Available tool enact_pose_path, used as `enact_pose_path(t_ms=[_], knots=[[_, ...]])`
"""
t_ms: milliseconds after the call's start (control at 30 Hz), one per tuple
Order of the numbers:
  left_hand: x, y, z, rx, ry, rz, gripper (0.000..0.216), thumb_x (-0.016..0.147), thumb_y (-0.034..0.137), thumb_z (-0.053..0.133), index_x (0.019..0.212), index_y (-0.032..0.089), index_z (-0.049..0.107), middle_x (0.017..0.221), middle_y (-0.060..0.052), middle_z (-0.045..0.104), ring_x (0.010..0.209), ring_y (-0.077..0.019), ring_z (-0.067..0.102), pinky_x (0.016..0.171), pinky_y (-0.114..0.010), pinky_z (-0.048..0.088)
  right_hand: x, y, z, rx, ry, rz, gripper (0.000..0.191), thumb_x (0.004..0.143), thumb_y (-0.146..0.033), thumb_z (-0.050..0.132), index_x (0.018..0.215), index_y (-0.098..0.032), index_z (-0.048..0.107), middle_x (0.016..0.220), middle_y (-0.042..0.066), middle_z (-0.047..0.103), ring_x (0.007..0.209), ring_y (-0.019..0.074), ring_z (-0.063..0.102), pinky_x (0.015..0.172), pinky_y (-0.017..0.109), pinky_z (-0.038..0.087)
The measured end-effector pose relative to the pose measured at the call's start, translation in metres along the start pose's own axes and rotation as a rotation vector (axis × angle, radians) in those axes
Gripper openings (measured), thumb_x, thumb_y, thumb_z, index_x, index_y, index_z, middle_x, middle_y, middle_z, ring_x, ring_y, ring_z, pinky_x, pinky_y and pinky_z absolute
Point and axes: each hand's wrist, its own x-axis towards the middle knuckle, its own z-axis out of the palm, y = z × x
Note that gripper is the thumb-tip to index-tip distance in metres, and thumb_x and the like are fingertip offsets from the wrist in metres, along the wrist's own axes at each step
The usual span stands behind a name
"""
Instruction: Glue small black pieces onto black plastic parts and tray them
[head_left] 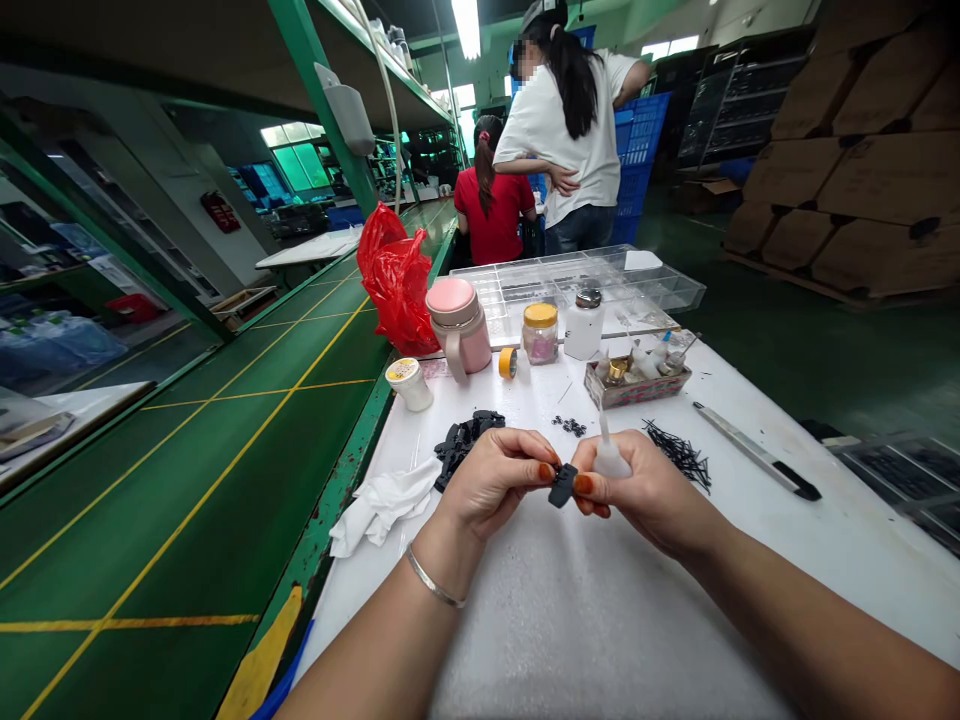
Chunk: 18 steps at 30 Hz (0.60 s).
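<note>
A small black plastic part is held over the white table between the fingertips of both hands. My left hand pinches its left side with thumb and fingers. My right hand grips its right edge with thumb and fingertip, and also holds a small white dropper bottle with its thin nozzle pointing up. Behind my left hand lies a pile of black plastic parts. Several tiny black rings sit beyond my hands. Thin black pins are heaped behind my right hand.
On the table are a white cloth, a pink mug, yellow tape, jars, a box of small bottles and a utility knife. A green conveyor runs along the left. Two people are ahead.
</note>
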Motion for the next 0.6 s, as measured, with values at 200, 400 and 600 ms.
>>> enact_pose_path(t_ms=[200, 400, 600], knots=[[-0.0021, 0.0032, 0.0002, -0.053, 0.042, 0.011, 0.020, 0.051, 0.014, 0.089, 0.059, 0.013, 0.070, 0.067, -0.003, 0.065, 0.062, -0.0125, 0.060, 0.057, -0.023, 0.046, -0.0018, -0.0077, 0.0051, -0.231, 0.060, -0.067, 0.023, 0.081, -0.036, 0.072, 0.073, -0.015, 0.068, 0.064, 0.002, 0.064, 0.057, 0.0121, 0.051, 0.055, 0.024, 0.041], [-0.0033, 0.0032, 0.0004, -0.075, 0.036, 0.032, 0.018, 0.053, 0.013, 0.087, 0.060, 0.014, 0.071, 0.068, -0.003, 0.066, 0.065, -0.0136, 0.061, 0.059, -0.024, 0.047, -0.0062, -0.0075, 0.0082, -0.483, 0.188, -0.207, 0.015, 0.083, -0.028, 0.064, 0.074, -0.017, 0.069, 0.061, 0.000, 0.061, 0.058, 0.0128, 0.054, 0.055, 0.023, 0.041], [-0.0044, 0.0045, 0.0009, -0.061, 0.028, 0.047, 0.017, 0.054, 0.013, 0.087, 0.060, 0.013, 0.071, 0.069, -0.003, 0.065, 0.066, -0.0134, 0.061, 0.060, -0.024, 0.048, -0.0083, -0.0086, 0.0098, -0.676, 0.228, -0.378, 0.014, 0.085, -0.023, 0.062, 0.073, -0.018, 0.068, 0.062, -0.001, 0.064, 0.055, 0.0112, 0.056, 0.053, 0.022, 0.041]])
